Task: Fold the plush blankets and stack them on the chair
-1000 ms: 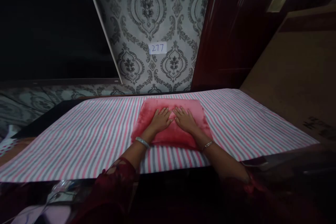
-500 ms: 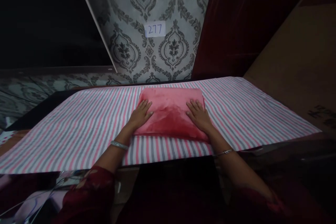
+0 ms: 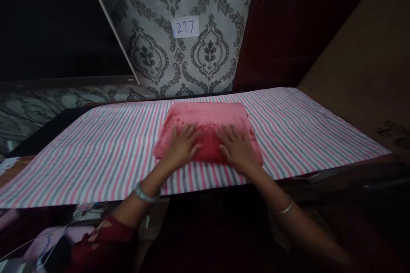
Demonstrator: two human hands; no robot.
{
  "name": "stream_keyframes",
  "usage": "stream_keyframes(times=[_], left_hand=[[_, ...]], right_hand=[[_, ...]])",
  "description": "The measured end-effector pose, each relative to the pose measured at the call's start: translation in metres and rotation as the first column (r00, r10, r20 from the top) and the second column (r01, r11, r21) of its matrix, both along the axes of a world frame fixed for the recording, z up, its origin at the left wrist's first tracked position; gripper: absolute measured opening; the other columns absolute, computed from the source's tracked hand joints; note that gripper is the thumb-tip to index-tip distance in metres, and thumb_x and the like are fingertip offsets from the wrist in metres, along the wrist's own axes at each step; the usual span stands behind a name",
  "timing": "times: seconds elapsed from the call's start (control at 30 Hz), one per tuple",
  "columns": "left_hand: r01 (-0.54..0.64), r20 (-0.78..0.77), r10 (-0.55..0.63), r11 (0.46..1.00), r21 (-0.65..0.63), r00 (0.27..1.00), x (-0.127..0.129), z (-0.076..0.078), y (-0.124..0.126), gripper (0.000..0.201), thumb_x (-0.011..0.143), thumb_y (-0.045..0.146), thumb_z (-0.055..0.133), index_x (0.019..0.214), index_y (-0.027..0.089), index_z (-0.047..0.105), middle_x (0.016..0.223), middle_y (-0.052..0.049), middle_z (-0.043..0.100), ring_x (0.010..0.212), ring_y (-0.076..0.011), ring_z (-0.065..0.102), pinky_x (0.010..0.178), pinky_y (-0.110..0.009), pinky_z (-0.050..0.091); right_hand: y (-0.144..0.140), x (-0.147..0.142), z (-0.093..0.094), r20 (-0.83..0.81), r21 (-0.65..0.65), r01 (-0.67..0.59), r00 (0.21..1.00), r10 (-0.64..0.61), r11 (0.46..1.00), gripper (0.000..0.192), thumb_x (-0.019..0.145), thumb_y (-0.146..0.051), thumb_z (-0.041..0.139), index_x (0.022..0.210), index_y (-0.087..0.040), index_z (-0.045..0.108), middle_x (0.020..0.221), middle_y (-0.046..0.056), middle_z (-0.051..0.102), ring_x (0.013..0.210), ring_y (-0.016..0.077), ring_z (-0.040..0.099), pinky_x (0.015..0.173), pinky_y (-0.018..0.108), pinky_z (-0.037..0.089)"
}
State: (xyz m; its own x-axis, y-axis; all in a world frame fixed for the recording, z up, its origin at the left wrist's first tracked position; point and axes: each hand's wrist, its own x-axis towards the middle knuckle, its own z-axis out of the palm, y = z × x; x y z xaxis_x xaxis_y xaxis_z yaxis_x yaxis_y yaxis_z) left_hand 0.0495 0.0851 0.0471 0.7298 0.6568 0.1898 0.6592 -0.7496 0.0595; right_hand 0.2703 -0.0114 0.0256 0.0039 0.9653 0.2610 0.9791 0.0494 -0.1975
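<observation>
A folded pink-red fleece cloth [image 3: 208,119] lies flat in the middle of a pink, grey and white striped sheet [image 3: 96,149] that covers the table. My left hand [image 3: 181,147] rests palm down on the cloth's near left part, fingers spread. On the near right part my right hand [image 3: 235,149] lies the same way, a hand's width from the left. Both hands are blurred with motion. Each wrist wears a bangle, and my sleeves are dark red.
Patterned grey wallpaper with a white label reading 277 [image 3: 185,27] stands behind the table. A dark red wooden panel [image 3: 288,25] is at the back right, a brown cardboard surface [image 3: 361,64] at the right. The sheet's near edge hangs over the table front.
My hands went from the cloth's centre out to its left and right edges, then came back toward me onto its near part. The camera view tilted down a little.
</observation>
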Motion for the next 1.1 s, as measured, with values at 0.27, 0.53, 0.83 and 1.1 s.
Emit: stream_keyframes(times=[0.27,0.53,0.83,1.1], left_hand=[[0.056,-0.026,-0.055,0.998,0.041,0.998,0.013,-0.048,-0.036,0.066,0.096,0.039,0.052,0.157,0.025,0.031,0.165,-0.013,0.026,0.153,-0.0312,0.02,0.122,-0.063,0.007],[0.085,0.015,-0.085,0.996,0.025,0.996,0.008,-0.041,-0.033,0.064,0.097,0.043,0.051,0.156,0.024,0.034,0.164,-0.012,0.029,0.152,-0.0298,0.023,0.122,-0.062,0.012],[-0.227,0.254,0.233,0.972,-0.054,0.939,-0.059,-0.033,0.006,0.051,0.098,0.04,0.04,0.141,0.017,0.054,0.156,-0.017,0.042,0.146,-0.0336,0.036,0.119,-0.063,0.024],[-0.343,0.58,0.544,0.837,-0.426,0.607,-0.071,-0.043,0.007,0.055,0.094,0.042,0.05,0.143,0.016,0.052,0.155,-0.016,0.045,0.146,-0.0302,0.038,0.122,-0.05,0.027]], right_hand=[[-0.014,-0.023,-0.029,0.015,-0.001,-0.06,0.998,0.06,0.998,0.054,0.101,-0.035,0.039,0.154,-0.025,0.039,0.163,0.007,0.03,0.153,0.0297,0.019,0.121,0.061,0.007],[-0.014,-0.026,-0.025,-0.028,0.028,-0.054,0.998,0.055,0.998,0.053,0.1,-0.036,0.043,0.152,-0.026,0.043,0.161,0.006,0.034,0.152,0.0283,0.023,0.122,0.059,0.011],[-0.034,0.035,-0.049,-0.241,0.162,0.177,0.961,-0.135,0.971,0.051,0.102,-0.038,0.035,0.148,-0.022,0.049,0.16,0.01,0.037,0.149,0.0293,0.031,0.117,0.054,0.03],[-0.031,0.051,-0.089,-0.568,0.259,0.286,0.818,-0.094,0.923,0.064,0.098,-0.049,0.036,0.156,-0.02,0.033,0.154,0.012,0.046,0.143,0.0265,0.043,0.117,0.051,0.035]])
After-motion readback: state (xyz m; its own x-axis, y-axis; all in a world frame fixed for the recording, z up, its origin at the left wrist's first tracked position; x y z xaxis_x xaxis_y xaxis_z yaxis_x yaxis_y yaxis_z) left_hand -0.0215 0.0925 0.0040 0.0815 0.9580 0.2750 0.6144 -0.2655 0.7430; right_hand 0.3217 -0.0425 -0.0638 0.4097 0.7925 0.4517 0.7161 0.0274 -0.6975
